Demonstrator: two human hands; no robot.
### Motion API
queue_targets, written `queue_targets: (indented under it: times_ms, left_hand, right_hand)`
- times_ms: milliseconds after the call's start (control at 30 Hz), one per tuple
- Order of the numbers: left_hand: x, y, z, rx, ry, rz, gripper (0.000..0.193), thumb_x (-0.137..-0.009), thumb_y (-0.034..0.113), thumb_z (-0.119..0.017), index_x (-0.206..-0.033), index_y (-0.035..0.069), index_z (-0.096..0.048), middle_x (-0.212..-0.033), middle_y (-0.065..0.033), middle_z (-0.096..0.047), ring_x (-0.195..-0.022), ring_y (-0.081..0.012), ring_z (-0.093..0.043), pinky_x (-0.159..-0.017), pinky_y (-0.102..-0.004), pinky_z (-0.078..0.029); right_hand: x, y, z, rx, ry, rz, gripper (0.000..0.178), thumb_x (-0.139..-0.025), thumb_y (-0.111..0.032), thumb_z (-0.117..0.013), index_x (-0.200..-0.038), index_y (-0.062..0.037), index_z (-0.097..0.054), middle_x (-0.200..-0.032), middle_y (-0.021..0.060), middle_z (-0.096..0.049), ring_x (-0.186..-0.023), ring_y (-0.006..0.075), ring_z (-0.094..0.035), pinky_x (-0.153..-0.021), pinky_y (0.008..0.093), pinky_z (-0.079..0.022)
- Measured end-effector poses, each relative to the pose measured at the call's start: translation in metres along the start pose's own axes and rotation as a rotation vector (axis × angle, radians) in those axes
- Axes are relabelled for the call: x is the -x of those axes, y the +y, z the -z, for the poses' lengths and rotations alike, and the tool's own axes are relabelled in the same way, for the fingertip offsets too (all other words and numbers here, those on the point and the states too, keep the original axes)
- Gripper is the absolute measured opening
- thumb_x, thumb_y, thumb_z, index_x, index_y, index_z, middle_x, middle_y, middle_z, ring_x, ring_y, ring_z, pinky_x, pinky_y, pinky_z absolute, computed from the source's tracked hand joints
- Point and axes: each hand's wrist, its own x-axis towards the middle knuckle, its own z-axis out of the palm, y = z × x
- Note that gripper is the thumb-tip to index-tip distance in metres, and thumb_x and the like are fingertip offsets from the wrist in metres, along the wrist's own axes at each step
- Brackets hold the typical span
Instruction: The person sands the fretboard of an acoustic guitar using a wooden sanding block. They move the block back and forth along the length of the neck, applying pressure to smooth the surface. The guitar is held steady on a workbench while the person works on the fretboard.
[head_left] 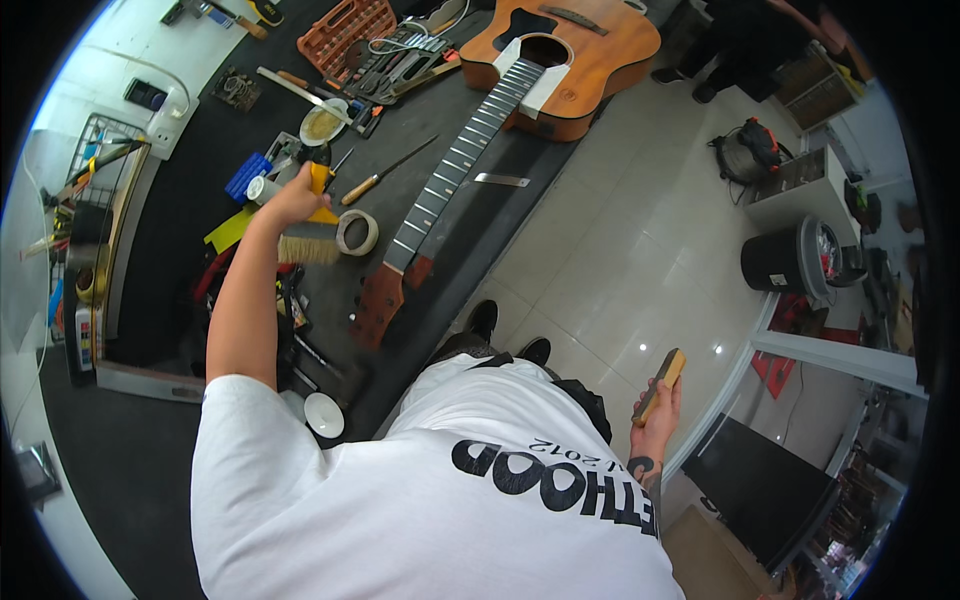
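My left hand (290, 202) is over the cluttered bench, its fingers closed around the yellow handle of a wide brush (308, 250) with pale bristles. The fingertips are partly hidden. Beside the brush lies a roll of tape (357, 232). Off the bench to the right, my right hand (655, 425) grips a narrow wooden block (660, 386) with a darker side. An acoustic guitar (610, 62) lies face up along the bench, its fretted neck (465, 155) and reddish headstock (380, 302) pointing toward me. White sheets cover the top beside the fingerboard end.
Near the neck lie a small metal ruler (502, 180) and a wooden-handled file (375, 182). An orange tool case (347, 40) sits at the back, a dish (322, 124) nearer. On the right stand a black bin (785, 262) and a vacuum cleaner (748, 155); another person's legs (715, 50) show beyond.
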Motion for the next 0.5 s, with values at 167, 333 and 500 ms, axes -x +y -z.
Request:
queue_targets:
  times_ms: [167, 333, 500]
  left_hand:
    - [-0.061, -0.040, -0.039, -0.476, 0.021, 0.119, 0.081, -0.091, 0.025, -0.075, -0.155, 0.003, -0.030, -0.133, -0.0274, -0.063, -0.126, -0.0389, -0.061, -0.106, -0.0465, -0.047]
    - [-0.040, 0.037, -0.101, -0.086, 0.298, -0.319, 0.076, -0.095, 0.038, -0.072, -0.153, 0.000, -0.040, -0.141, -0.0266, -0.056, -0.131, -0.0399, -0.055, -0.110, -0.0459, -0.043]
    - [0.000, 0.088, -0.150, 0.104, 0.104, -0.362, 0.097, -0.090, 0.037, -0.078, -0.161, 0.003, -0.023, -0.143, -0.0289, -0.055, -0.126, -0.0365, -0.060, -0.105, -0.0436, -0.049]
  right_hand:
    - [0.034, 0.003, -0.011, 0.036, 0.025, 0.001, 0.066, -0.098, -0.014, -0.062, -0.159, -0.0184, -0.038, -0.102, 0.0052, -0.065, -0.074, 0.0151, -0.058, -0.061, 0.0285, -0.049]
    - [0.079, 0.013, 0.006, 0.061, 0.180, 0.017, 0.065, -0.097, -0.012, -0.061, -0.158, -0.0179, -0.040, -0.103, 0.0060, -0.066, -0.072, 0.0153, -0.059, -0.062, 0.0289, -0.050]
    - [0.092, 0.040, 0.025, 0.005, 0.197, -0.016, 0.065, -0.096, -0.010, -0.061, -0.158, -0.0168, -0.041, -0.102, 0.0073, -0.066, -0.073, 0.0150, -0.059, -0.062, 0.0293, -0.050]
